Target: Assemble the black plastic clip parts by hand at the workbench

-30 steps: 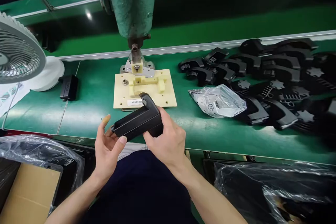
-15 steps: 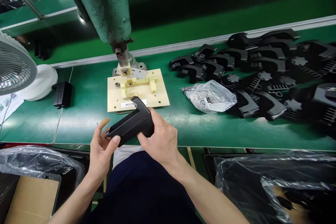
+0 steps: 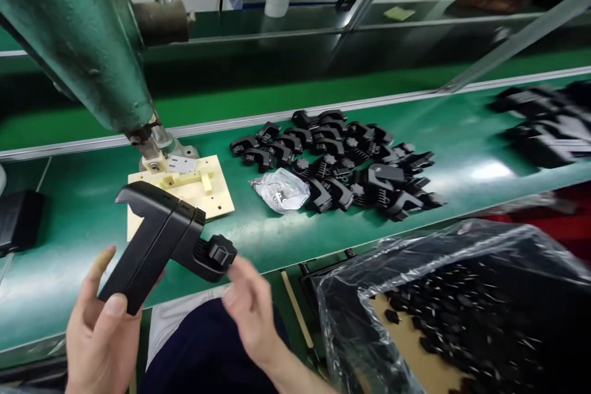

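My left hand (image 3: 104, 338) grips the lower end of a black plastic clamp bracket (image 3: 154, 231), its thumb on the near face and the index finger sticking out. The bracket is tilted, with a hooked top to the left and an arm bearing a lobed knob (image 3: 220, 251) to the right. At that knob's outer edge is my right hand (image 3: 253, 308), slightly blurred, thumb and fingers apart; whether a fingertip touches the knob I cannot tell. Behind the bracket lies a cream fixture plate (image 3: 219, 188), partly hidden, beneath a green press (image 3: 87, 43).
Several black clamp parts (image 3: 325, 144) lie grouped on the green bench (image 3: 258, 234), beside a clear plastic bag (image 3: 281, 189) of small parts. A plastic-lined bin (image 3: 341, 320) with many small black pieces stands at lower right. A black box (image 3: 21, 221) sits at left.
My view has swung right. The bracket is turned in my left hand, its knob arm now showing. My right hand has let go of the bracket's body and moved to the knob end.
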The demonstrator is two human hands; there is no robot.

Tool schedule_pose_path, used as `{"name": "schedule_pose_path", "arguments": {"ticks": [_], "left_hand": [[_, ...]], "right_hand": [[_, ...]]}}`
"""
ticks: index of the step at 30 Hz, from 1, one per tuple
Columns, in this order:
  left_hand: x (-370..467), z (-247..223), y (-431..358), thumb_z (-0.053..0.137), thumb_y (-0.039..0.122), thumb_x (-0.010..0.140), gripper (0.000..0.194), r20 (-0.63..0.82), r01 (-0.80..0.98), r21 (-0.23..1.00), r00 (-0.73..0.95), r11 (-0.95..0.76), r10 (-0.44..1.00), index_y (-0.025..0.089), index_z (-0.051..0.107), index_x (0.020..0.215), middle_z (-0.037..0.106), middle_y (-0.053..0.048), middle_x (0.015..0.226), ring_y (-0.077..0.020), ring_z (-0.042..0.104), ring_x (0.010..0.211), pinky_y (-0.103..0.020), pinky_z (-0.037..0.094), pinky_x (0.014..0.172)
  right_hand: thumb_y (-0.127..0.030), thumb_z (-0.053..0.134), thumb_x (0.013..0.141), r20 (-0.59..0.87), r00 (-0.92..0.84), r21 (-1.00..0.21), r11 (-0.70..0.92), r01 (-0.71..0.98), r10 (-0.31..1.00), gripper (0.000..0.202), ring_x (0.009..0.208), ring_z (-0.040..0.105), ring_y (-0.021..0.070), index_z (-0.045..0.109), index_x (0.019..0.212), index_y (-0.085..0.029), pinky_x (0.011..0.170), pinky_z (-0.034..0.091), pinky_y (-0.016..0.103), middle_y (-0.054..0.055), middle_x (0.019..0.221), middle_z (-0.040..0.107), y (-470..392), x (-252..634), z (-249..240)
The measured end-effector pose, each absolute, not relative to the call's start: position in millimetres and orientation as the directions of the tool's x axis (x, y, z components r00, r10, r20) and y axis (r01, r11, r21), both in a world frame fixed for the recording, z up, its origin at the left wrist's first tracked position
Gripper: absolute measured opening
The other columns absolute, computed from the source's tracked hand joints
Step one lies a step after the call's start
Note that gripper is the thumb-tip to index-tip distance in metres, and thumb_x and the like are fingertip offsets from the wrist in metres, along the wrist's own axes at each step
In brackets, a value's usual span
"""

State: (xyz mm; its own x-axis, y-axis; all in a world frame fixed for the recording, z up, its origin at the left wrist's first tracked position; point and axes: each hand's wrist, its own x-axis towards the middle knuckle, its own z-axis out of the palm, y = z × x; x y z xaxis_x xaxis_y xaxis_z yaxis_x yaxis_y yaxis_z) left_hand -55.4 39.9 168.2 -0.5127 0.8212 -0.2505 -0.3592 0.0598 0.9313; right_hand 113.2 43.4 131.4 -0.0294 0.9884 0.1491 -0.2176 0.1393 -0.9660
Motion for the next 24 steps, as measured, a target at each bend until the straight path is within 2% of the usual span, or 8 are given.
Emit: {"name": "schedule_pose_path", "arguments": {"ticks": [2,4,7,10,14,17,21,24], "left_hand": [[-38,160,37,0.083,0.041,0.060,0.073,-0.281,-0.386,0.916,-0.436,0.104,0.855,0.021,0.056,0.125,0.069,-0.006,0.098,-0.0235,0.069,0.083,-0.032,0.059,0.075],[-17,150,31,0.082,0.038,0.063,0.082,-0.278,-0.358,0.922,-0.341,0.149,0.898,0.025,0.046,0.135,0.068,-0.006,0.100,-0.0221,0.069,0.086,-0.030,0.059,0.076],[9,143,22,0.076,0.037,0.074,0.086,-0.218,-0.261,0.954,-0.261,0.149,0.940,0.028,0.029,0.146,0.062,-0.009,0.120,-0.0207,0.064,0.107,-0.027,0.054,0.090],[19,145,26,0.074,0.039,0.076,0.086,-0.205,-0.202,0.965,-0.202,0.164,0.958,0.027,0.025,0.146,0.057,-0.011,0.129,-0.0208,0.060,0.115,-0.030,0.049,0.099],[22,150,39,0.075,0.039,0.074,0.083,-0.218,-0.188,0.963,-0.140,0.191,0.966,0.024,0.031,0.142,0.059,-0.011,0.127,-0.0224,0.059,0.118,-0.034,0.046,0.104],[20,143,41,0.067,0.037,0.082,0.072,-0.137,-0.106,0.987,-0.153,0.122,0.979,0.024,0.032,0.143,0.061,-0.010,0.127,-0.0218,0.059,0.118,-0.035,0.047,0.104],[-6,107,31,0.057,0.031,0.088,0.041,0.113,0.235,0.970,-0.171,-0.070,0.979,0.021,0.054,0.127,0.069,-0.009,0.111,-0.0219,0.065,0.105,-0.035,0.050,0.098],[-42,66,27,0.059,0.025,0.086,0.030,0.321,0.523,0.822,-0.097,-0.227,0.942,0.022,0.062,0.116,0.070,-0.009,0.109,-0.0234,0.065,0.106,-0.035,0.050,0.099]], "right_hand": [[-0.056,0.061,0.085,0.030,-0.186,-0.932,-0.040,-0.360,0.982,0.059,0.119,0.056,0.0286,0.051,0.132,-0.023,0.102,0.045,0.047,0.012,0.126,0.059,31,104,131],[-0.061,0.065,0.079,-0.018,-0.207,-0.877,-0.115,-0.466,0.978,0.067,0.127,0.049,0.0297,0.049,0.134,-0.024,0.109,0.039,0.049,0.011,0.133,0.055,24,94,132],[-0.054,0.063,0.084,-0.091,-0.063,-0.811,-0.110,-0.575,0.994,0.049,0.125,0.052,0.0275,0.055,0.124,-0.027,0.110,0.038,0.048,0.009,0.127,0.059,24,88,134],[-0.053,0.067,0.081,-0.136,0.053,-0.811,-0.080,-0.579,0.989,0.047,0.116,0.058,0.0291,0.061,0.116,-0.023,0.107,0.041,0.050,0.009,0.113,0.066,30,93,136],[-0.055,0.070,0.076,-0.152,0.091,-0.849,-0.083,-0.523,0.984,0.048,0.111,0.060,0.0284,0.063,0.111,-0.022,0.104,0.044,0.048,0.009,0.104,0.069,43,102,140],[-0.058,0.068,0.076,-0.116,0.123,-0.894,-0.050,-0.444,0.986,0.048,0.110,0.061,0.0279,0.065,0.106,-0.020,0.104,0.044,0.048,0.010,0.107,0.069,67,116,146],[-0.057,0.076,0.067,-0.032,0.221,-0.982,0.010,-0.188,0.975,0.049,0.110,0.060,0.0266,0.066,0.095,-0.018,0.106,0.042,0.047,0.009,0.108,0.068,133,168,162],[-0.044,0.084,0.059,-0.067,0.203,-0.998,-0.066,-0.014,0.977,0.047,0.088,0.066,0.0201,0.064,0.092,-0.016,0.081,0.057,0.034,0.007,0.097,0.068,195,220,184]]}}
